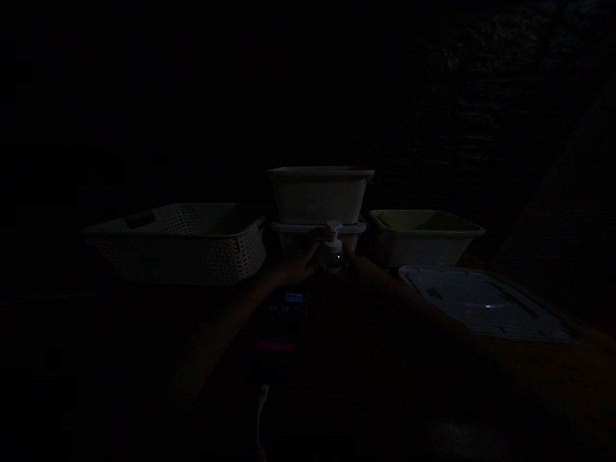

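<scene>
- The clear pump bottle (332, 258) with its white pump top is straight ahead of the person, between the two hands; it looks upright, its long axis running up and down, so the hands flank it rather than reach over its top;
- the left hand (301, 268) is at the bottle's left side and the right hand (364, 269) at its right; neither looks clearly nearer, and both seem to touch it at about shoulder height of the bottle; the fingers are lost in the dark, so I cannot tell whether they grip it or merely rest against it;
- behind the bottle is a lidded tub (291, 242), with an open pale tub (320, 200) stacked on top;
- a perforated plastic basket (173, 258) is to the left; another pale tub (418, 249), yellowish inside, is to the right, with a flat plastic lid (481, 300) lying in front of it;
- nearer the person, between the forearms, a phone (279, 327) shows timer digits; a pale cable (260, 410) lies below it;
- the tabletop (572, 372) shows faintly reddish-brown at right; the room beyond is nearly black.
</scene>
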Demonstrator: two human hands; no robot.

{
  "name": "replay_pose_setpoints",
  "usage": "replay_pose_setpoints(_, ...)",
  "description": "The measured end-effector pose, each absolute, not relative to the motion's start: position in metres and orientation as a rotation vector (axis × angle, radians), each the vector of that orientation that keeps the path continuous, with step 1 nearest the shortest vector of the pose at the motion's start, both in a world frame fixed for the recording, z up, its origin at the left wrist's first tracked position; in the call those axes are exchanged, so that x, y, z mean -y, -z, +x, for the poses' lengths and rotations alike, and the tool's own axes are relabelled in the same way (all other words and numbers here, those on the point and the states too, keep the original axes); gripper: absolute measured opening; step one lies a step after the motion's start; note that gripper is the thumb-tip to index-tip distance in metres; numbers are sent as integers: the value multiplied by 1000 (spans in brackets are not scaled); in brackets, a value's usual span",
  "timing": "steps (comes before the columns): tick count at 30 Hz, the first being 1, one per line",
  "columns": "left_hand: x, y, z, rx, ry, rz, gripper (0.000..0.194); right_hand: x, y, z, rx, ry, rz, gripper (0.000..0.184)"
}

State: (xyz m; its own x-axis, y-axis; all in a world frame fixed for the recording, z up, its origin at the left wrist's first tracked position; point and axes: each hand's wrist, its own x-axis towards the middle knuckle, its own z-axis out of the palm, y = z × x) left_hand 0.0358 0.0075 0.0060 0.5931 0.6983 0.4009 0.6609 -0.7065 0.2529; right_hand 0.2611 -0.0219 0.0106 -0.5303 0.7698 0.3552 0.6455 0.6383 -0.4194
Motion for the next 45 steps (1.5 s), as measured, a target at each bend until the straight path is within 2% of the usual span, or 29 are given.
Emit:
replay_pose_setpoints(15, 2, -16, 36, -1124, -660, 2738, 76, 19, -7, 262, 2347, -276, -1018, 75)
replay_pose_setpoints(20, 8, -19, 40, -1246, -664, 2688, 80, 20, -7, 262, 2321, -319, -992, 71)
replay_pose_setpoints(27, 9, -16, 47, -1302, -690, 2706, 70, 21, -9, 261, 2333, -330, -1012, 75)
replay_pose_setpoints(39, 2, -11, 45, -1191, -765, 2776, 66, 19, -8, 262, 2360, -308, -1057, 81)
replay_pose_setpoints(45, 5, -12, 46, -1250, -643, 2729, 64, 20, -9, 262, 2366, -307, -1022, 80)
